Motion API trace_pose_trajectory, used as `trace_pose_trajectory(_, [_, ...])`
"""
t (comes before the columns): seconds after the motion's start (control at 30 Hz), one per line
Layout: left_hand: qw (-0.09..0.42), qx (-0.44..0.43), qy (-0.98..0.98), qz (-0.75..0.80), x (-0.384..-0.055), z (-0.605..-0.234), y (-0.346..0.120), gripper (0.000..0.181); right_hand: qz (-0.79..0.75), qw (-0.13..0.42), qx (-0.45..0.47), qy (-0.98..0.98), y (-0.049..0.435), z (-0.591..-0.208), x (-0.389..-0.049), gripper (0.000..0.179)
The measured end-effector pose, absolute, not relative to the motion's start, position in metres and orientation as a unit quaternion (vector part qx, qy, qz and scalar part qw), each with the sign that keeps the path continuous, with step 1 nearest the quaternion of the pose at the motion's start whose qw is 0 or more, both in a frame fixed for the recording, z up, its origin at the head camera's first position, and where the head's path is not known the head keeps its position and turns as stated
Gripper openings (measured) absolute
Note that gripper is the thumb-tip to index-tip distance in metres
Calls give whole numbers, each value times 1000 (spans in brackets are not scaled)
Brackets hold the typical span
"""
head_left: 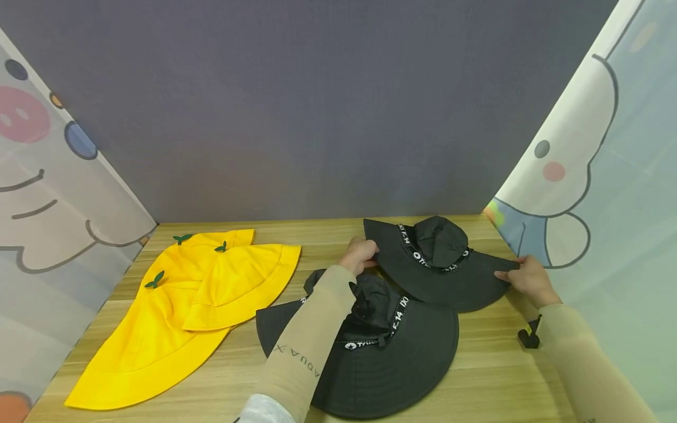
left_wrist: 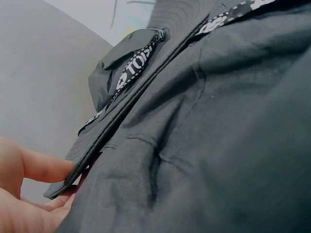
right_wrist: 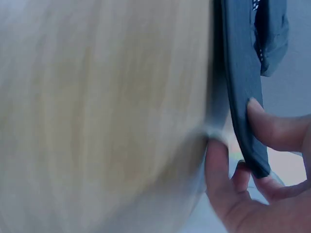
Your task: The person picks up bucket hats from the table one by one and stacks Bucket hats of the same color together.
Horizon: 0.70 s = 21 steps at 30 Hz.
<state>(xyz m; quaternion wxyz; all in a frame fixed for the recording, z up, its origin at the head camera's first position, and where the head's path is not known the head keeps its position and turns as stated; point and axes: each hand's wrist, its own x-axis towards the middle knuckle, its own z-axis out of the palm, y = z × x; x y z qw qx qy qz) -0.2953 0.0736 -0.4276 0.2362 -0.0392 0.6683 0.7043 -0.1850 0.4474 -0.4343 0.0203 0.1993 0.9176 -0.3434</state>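
Note:
Both hands hold a black wide-brimmed sun hat (head_left: 423,282) by opposite ends of its brim, at the back right of the table. My left hand (head_left: 359,255) pinches the brim's left end; in the left wrist view its thumb (left_wrist: 46,165) lies on top of the edge. On the right end, my right hand (head_left: 529,281) pinches the brim between thumb (right_wrist: 277,128) and fingers, shown close in the right wrist view. A second black hat (head_left: 391,364) lies nearer on the table, partly under the held one and partly hidden by my left forearm. White lettering runs round both hat bands.
Several overlapping yellow hats (head_left: 132,341) with green sprout tips lie on the left of the wooden table (head_left: 502,388). A grey panel (head_left: 338,111) stands behind the table, and printed cartoon sheets (head_left: 624,194) flank both sides.

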Motion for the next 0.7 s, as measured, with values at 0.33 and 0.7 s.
trace_pose_trajectory(0.33, [209, 16, 709, 674, -298, -414, 63, 21, -411, -23, 175, 895, 440, -421, -186, 74])
trace_pose_trajectory(0.7, [234, 33, 696, 678, -307, -387, 40, 40, -424, -55, 139, 893, 427, -401, -189, 73])
